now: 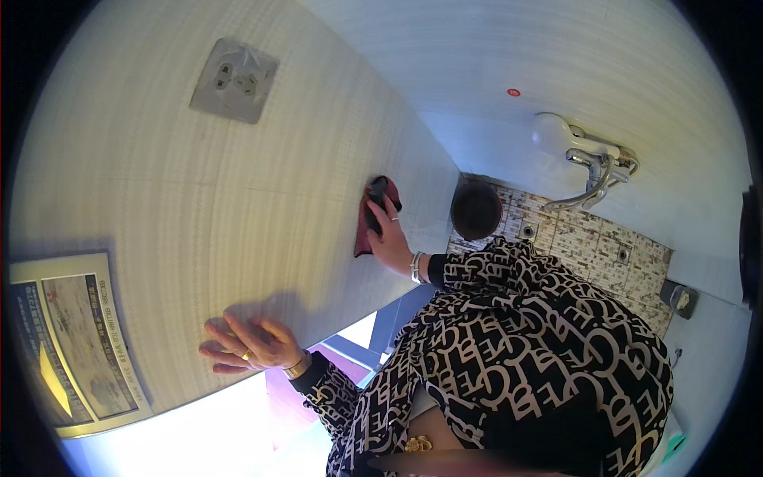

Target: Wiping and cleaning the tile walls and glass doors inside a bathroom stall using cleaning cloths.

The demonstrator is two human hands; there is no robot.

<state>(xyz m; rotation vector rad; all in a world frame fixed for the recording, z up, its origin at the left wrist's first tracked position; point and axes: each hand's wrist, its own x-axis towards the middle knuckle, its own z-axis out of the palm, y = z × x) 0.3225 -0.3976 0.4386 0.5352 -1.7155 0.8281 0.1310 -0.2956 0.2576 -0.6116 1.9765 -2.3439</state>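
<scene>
My right hand [388, 241], with a silver bracelet and a ring, presses a dark red and black cloth [362, 231] flat on the pale tiled wall [179, 197]. The cloth is bunched under the fingers, its black part uppermost. Lower on the left, my left hand [256, 344] lies against the same wall near its edge. Its fingers are spread and hold nothing; a gold ring and a watch or bracelet show on it. Both arms are in black sleeves with a pale letter pattern.
A socket plate [235, 81] and a framed sign [89, 349] bearing writing are on this wall. A dark bucket [476, 210] stands in the corner on mosaic-patterned flooring [575, 247] with drains. A shower mixer [595, 167] with a white shower head [551, 132] projects from the adjoining wall.
</scene>
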